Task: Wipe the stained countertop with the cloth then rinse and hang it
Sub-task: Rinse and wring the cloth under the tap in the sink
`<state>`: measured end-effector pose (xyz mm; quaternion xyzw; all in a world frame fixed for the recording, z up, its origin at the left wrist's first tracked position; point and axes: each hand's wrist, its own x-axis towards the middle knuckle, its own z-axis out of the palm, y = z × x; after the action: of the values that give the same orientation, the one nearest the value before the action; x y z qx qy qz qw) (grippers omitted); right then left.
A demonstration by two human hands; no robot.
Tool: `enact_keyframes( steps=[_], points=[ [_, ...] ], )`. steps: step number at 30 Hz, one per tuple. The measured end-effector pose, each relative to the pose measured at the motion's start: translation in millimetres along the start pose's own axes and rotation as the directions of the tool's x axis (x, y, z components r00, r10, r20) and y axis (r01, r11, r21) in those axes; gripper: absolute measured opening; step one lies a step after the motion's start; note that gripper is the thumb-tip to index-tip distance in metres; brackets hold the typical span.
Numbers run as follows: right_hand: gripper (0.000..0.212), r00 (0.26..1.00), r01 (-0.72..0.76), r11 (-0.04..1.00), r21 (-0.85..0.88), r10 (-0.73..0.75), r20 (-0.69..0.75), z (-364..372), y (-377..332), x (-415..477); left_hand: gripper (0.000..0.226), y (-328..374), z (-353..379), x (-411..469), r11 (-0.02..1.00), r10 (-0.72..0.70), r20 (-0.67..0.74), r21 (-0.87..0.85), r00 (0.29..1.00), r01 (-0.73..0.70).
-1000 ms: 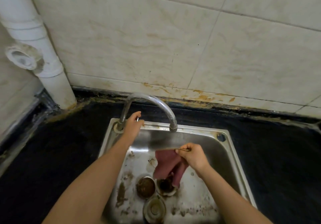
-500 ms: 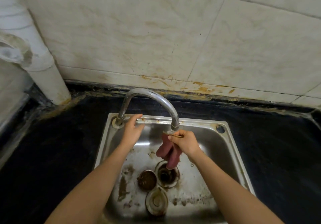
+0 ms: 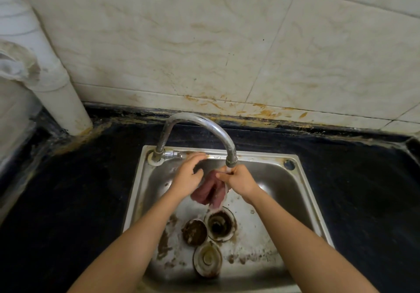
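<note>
Nearest, two bare forearms reaching in over the front rim of a steel sink (image 3: 277, 176). Between them on the stained sink floor, a round lid (image 3: 207, 258), just beyond it a brown-crusted strainer (image 3: 194, 232), and to the strainer's right the open drain (image 3: 219, 225). Above the drain, hanging clear of the floor, the cloth (image 3: 205, 190): dark red, bunched in loose folds, a pale wet gleam down its right edge, lowest tip just over the drain's far rim in this view. Right hand (image 3: 238, 180) clamped on the cloth's top, fingers (image 3: 221, 174) curled tight and pinching the upper edge directly under the spout mouth, the rest of the cloth dangling below and to the left of them. Left hand (image 3: 186, 179) just left of the cloth, fingers apart and loosely extended toward the sink's back rim near the tap base, blurred at the tips; whether its palm touches the cloth, impossible to tell. Beyond the hands, the curved faucet (image 3: 204, 124) arching from the sink's back left corner. Around the sink, a black tabletop (image 3: 68, 190), grimy along its back seam. Farthest, a stained tiled wall (image 3: 181, 53) and, at the left corner, a white pipe (image 3: 63, 101) standing upright.
</note>
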<state>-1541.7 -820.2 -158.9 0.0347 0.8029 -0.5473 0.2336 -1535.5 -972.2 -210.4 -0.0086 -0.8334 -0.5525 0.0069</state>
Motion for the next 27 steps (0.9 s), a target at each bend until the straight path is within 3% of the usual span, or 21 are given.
enact_keyframes(
  steps=[2,4,8,11,13,16,24,27],
  points=[
    [0.009,0.999,0.044,0.999,-0.02,-0.044,-0.001,-2.6,-3.1,-0.1,0.043,8.7,7.0,-0.7,0.993,-0.071,0.126,-0.089,0.989,0.082],
    [0.014,0.995,0.094,0.994,-0.047,-0.095,-0.022,-5.8,-7.0,-0.4,0.033,15.2,11.1,-2.4,0.978,-0.107,0.203,-0.154,0.973,0.14],
    [0.016,0.986,0.146,0.984,-0.106,-0.154,-0.07,-11.6,-11.9,-5.9,0.023,23.9,15.0,-2.2,0.986,-0.094,0.194,-0.114,0.976,0.118],
    [0.004,0.982,0.145,0.986,-0.078,-0.153,-0.107,-18.5,-11.7,-12.0,0.022,32.2,17.5,-1.4,0.979,-0.057,0.174,-0.182,0.983,0.089],
    [0.018,0.983,0.129,0.991,-0.032,-0.132,-0.128,-25.3,-8.5,-15.2,0.022,37.0,19.8,-1.2,0.964,-0.059,0.177,-0.246,0.982,0.102],
    [0.022,0.983,0.111,0.994,0.021,-0.106,-0.151,-36.4,-0.8,-20.4,0.015,39.0,27.1,1.7,0.955,-0.059,0.224,-0.27,0.973,0.12],
    [0.026,0.959,0.128,0.989,0.08,-0.103,-0.265,-62.3,5.8,-36.9,0.021,44.7,43.7,17.1,0.977,-0.052,0.37,-0.172,0.928,0.123],
    [0.026,0.949,0.136,0.987,0.084,-0.106,-0.297,-67.6,8.5,-39.6,0.03,46.5,46.4,20.5,0.993,-0.09,0.439,-0.029,0.894,0.114]
  ],
)
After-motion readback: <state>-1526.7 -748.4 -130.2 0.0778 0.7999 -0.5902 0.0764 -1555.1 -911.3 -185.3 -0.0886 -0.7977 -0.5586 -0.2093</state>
